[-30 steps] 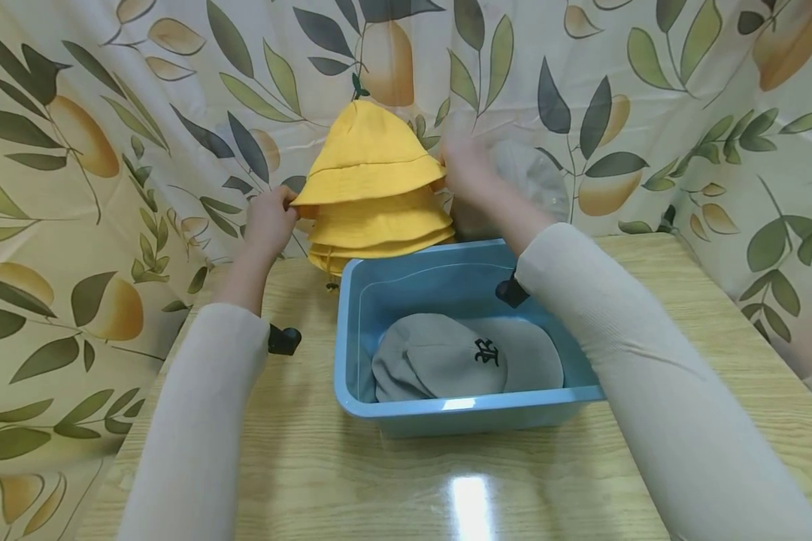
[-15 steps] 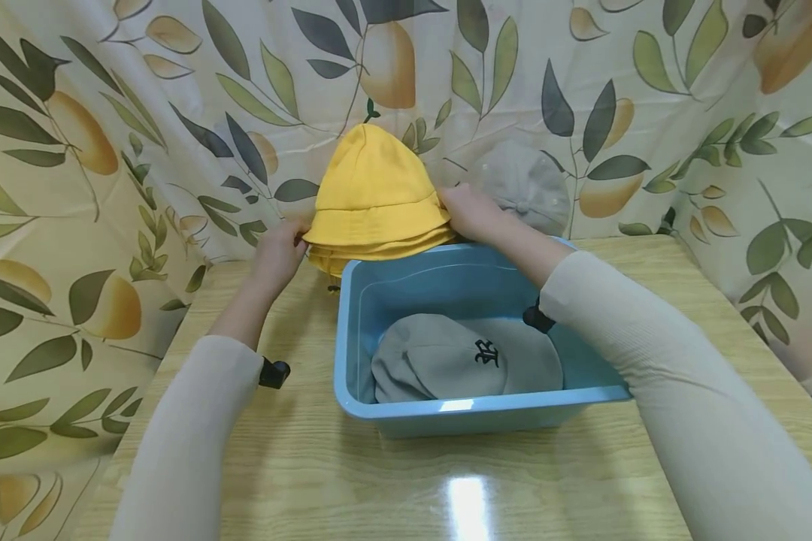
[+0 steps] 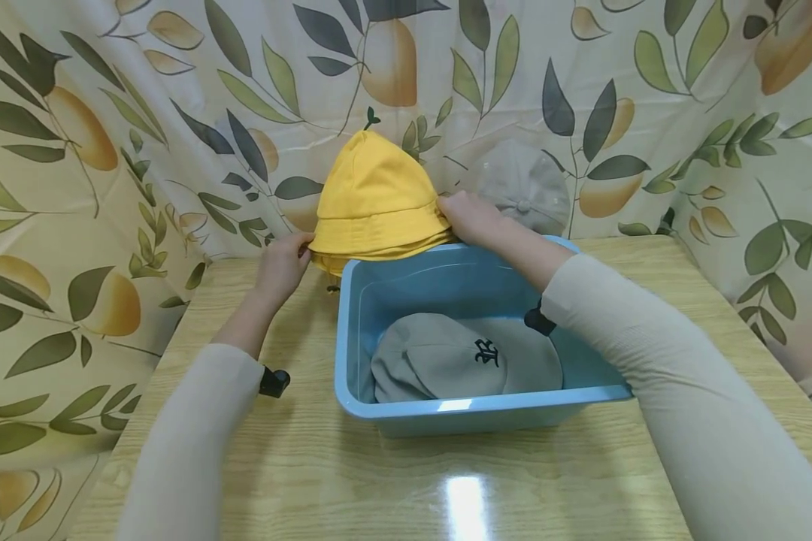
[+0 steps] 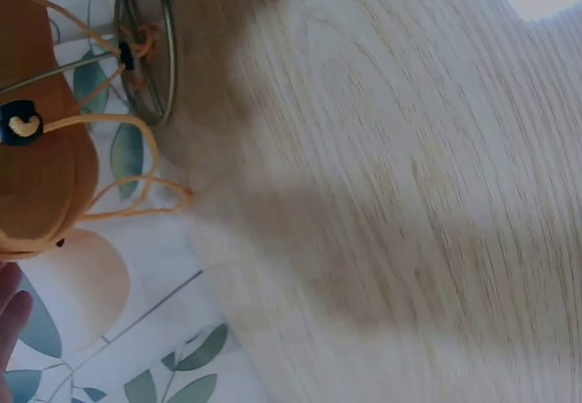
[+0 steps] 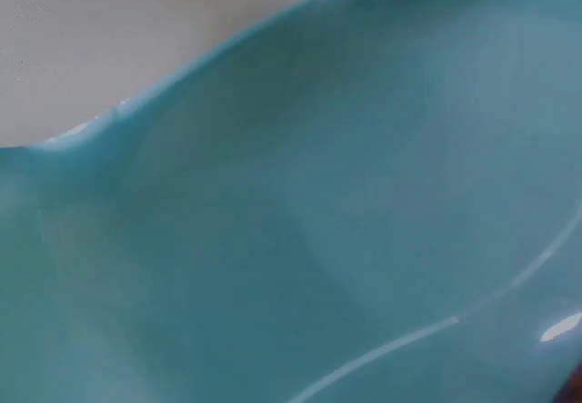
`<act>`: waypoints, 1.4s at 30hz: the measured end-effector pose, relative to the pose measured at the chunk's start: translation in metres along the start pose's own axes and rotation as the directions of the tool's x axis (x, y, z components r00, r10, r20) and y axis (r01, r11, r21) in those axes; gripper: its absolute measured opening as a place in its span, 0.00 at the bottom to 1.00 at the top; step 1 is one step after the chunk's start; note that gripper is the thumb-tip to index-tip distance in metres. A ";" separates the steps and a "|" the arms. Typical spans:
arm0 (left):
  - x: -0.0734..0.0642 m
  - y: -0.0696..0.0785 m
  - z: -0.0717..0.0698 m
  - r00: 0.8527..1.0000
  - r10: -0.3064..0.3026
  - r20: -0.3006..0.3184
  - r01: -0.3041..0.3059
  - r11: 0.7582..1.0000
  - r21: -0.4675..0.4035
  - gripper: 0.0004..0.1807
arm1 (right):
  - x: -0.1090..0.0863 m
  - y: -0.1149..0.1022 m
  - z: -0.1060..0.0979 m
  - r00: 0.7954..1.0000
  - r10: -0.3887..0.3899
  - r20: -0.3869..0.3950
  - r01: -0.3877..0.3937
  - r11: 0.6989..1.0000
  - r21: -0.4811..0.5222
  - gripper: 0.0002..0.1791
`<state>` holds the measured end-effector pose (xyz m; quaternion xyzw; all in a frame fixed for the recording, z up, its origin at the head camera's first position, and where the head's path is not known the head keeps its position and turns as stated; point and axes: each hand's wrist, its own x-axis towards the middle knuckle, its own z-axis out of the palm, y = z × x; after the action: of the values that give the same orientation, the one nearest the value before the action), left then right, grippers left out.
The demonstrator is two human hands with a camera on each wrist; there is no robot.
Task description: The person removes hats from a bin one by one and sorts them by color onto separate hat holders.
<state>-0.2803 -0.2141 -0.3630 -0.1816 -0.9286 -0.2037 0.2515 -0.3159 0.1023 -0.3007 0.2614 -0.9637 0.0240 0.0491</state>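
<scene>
A stack of yellow bucket hats [image 3: 375,195] stands at the back left of the table, with a small green sprout on the top one. My left hand [image 3: 283,264] pinches the left edge of the brim. At the right edge, my right hand [image 3: 470,216] grips the brim. In the left wrist view, the underside of a hat [image 4: 45,189] shows orange-looking cords, a dark toggle and a wire stand [image 4: 171,57]. A few fingertips [image 4: 11,317] appear at that view's left edge. The right wrist view shows no hand, mostly the blue bin's inner wall [image 5: 318,203].
A blue plastic bin [image 3: 362,409] sits in front of the stack. Inside lies a grey cap [image 3: 440,357] with a black embroidered letter. Behind the bin, a light grey cap [image 3: 524,184] stands near the patterned curtain [image 3: 710,188]. The wood-grain table [image 3: 487,481] reflects a bright light.
The top yellow hat has come down onto the hats below, and the gaps between brims have narrowed. Both hands have lowered with it. The bin and grey caps have stayed put.
</scene>
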 end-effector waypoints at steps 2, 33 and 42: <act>0.000 0.002 -0.004 1.000 0.004 0.029 -0.005 1.000 0.019 0.13 | -0.001 0.001 -0.003 1.000 -0.006 0.019 0.006 1.000 0.002 0.10; -0.044 0.058 -0.059 0.946 0.152 0.285 -0.135 0.988 -0.077 0.39 | -0.032 -0.024 -0.059 0.954 -0.286 0.094 0.283 0.958 0.045 0.09; -0.065 0.083 -0.072 0.917 0.231 0.326 -0.213 0.973 -0.091 0.46 | -0.045 -0.042 -0.063 0.895 -0.436 0.093 0.430 0.899 0.079 0.14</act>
<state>-0.1632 -0.1920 -0.3175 -0.3245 -0.9253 -0.1647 0.1068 -0.2507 0.0933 -0.2421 0.4716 -0.8814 0.0251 -0.0066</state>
